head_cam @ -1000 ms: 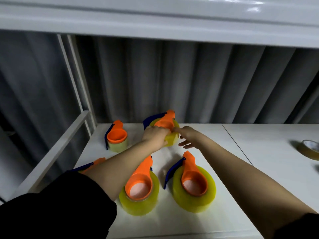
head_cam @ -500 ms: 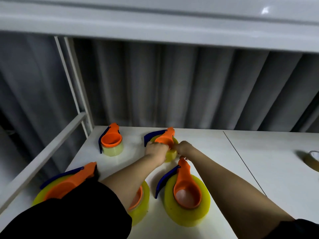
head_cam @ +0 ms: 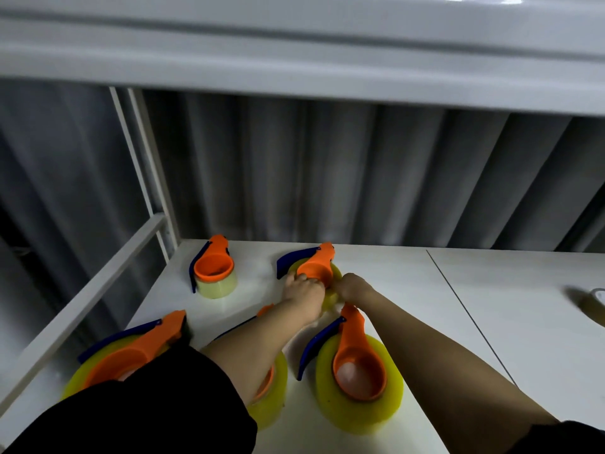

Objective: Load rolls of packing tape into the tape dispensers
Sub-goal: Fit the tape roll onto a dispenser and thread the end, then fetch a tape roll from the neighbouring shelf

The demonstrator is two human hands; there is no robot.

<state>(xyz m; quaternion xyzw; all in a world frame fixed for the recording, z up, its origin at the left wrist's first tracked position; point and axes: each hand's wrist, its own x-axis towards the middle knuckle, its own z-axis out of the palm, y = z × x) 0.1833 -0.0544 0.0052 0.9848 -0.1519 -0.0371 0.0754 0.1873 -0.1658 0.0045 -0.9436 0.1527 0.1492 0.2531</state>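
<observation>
at centre frame, both hands, left hand (head_cam: 302,291) and right hand (head_cam: 352,286), now close their fingers on the far dispenser (head_cam: 316,268) and its tape roll (head_cam: 330,294) on the tabletop (head_cam: 409,290), right formerly open, suggesting final seating.

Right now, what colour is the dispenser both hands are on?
Orange dispenser with a dark blue guard, on a yellow roll; head view.
</observation>
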